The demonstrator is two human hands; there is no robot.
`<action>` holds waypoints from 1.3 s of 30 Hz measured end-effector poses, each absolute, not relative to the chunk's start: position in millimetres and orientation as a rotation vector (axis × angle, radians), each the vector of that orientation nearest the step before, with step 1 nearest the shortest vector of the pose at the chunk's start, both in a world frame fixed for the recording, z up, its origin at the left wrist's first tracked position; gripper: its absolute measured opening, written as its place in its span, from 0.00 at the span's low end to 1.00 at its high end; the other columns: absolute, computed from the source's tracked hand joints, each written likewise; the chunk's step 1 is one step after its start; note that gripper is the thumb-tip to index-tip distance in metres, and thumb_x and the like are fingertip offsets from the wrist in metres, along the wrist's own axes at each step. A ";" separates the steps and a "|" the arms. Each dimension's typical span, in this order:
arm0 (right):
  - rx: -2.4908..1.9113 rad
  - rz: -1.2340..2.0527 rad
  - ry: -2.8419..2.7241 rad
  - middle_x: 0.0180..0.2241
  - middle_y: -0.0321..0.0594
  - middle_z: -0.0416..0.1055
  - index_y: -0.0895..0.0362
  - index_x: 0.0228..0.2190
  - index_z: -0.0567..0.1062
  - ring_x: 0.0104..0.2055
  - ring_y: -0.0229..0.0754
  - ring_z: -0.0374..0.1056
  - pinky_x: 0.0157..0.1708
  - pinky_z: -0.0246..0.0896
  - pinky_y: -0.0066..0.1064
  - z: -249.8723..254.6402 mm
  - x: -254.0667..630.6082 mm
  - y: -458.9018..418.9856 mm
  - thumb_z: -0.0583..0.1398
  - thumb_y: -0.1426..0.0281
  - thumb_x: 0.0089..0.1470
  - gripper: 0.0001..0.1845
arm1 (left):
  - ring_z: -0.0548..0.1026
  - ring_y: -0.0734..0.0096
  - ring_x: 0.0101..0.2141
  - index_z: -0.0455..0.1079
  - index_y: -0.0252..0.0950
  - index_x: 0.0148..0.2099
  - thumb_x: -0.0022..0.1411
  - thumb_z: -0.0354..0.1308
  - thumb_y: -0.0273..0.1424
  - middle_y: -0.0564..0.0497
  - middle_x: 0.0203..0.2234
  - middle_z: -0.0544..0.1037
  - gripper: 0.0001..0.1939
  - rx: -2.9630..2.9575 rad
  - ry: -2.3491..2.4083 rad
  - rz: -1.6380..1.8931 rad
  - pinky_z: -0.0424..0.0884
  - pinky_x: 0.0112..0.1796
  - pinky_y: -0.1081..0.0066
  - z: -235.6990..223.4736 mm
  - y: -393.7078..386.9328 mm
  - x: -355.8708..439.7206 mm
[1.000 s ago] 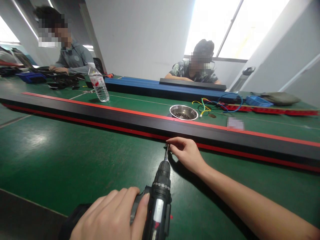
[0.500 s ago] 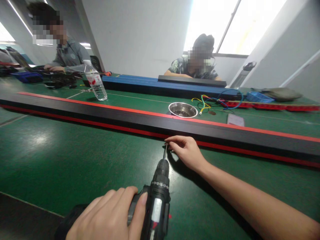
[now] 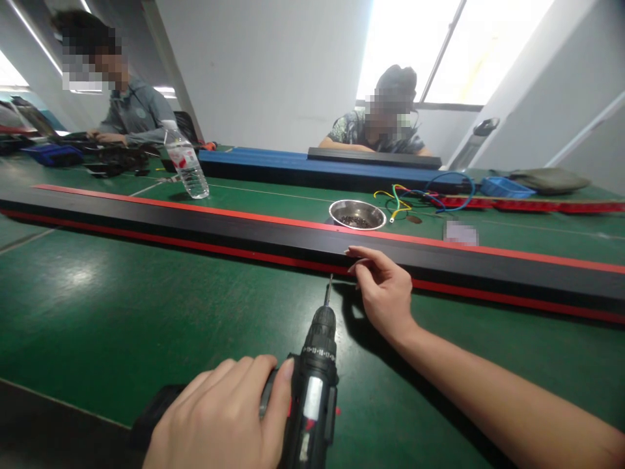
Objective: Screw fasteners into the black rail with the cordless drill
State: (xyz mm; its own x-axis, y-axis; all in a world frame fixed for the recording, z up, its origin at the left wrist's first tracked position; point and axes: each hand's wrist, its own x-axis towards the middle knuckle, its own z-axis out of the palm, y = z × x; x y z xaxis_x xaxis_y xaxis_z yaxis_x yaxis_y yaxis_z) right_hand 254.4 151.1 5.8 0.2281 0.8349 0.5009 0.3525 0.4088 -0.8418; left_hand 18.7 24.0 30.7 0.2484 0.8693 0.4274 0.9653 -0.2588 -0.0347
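Note:
My left hand (image 3: 219, 417) is wrapped round the grip of a black cordless drill (image 3: 315, 384) at the bottom of the view. Its bit (image 3: 329, 290) points at the side of a long black rail with red strips (image 3: 195, 225) that crosses the green table (image 3: 97, 293). The bit tip stands just short of the rail. My right hand (image 3: 385, 293) is to the right of the bit, with its index finger and thumb apart and its fingertips against the rail's near face. I see nothing held in it.
Behind the rail are a steel bowl of small dark parts (image 3: 357, 215), coloured wires (image 3: 405, 198) and a water bottle (image 3: 185, 163). A blue rail (image 3: 273, 163) lies farther back. Two other people sit at the far side, one at the left (image 3: 131, 114) and one at the middle (image 3: 381, 133).
My right hand has left the bit tip, where it was pinched, and has moved right and up onto the rail. The drill has shifted slightly right.

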 end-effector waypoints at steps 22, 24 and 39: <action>-1.155 0.468 -1.451 0.42 0.42 0.83 0.54 0.44 0.83 0.41 0.45 0.78 0.45 0.74 0.40 5.1 254.2 151.6 0.60 0.73 0.61 0.13 | 0.80 0.57 0.32 0.77 0.50 0.40 0.75 0.39 0.40 0.56 0.29 0.81 0.23 -2.428 -1.985 -0.131 0.62 0.34 0.61 45.1 42.5 26.5; -1.156 0.474 -1.445 0.42 0.42 0.83 0.54 0.44 0.83 0.41 0.45 0.78 0.46 0.74 0.41 5.1 253.9 151.6 0.60 0.73 0.61 0.13 | 0.80 0.56 0.32 0.78 0.51 0.41 0.75 0.38 0.39 0.56 0.29 0.81 0.24 -2.433 -1.982 -0.095 0.61 0.33 0.61 46.7 42.9 27.5; -1.195 0.482 -1.435 0.42 0.43 0.83 0.54 0.44 0.83 0.38 0.44 0.78 0.39 0.75 0.38 13.8 252.8 149.2 0.60 0.70 0.61 0.13 | 0.77 0.60 0.26 0.74 0.47 0.33 0.75 0.42 0.42 0.56 0.23 0.76 0.23 -2.415 -1.737 -0.311 0.61 0.30 0.61 41.3 41.4 25.4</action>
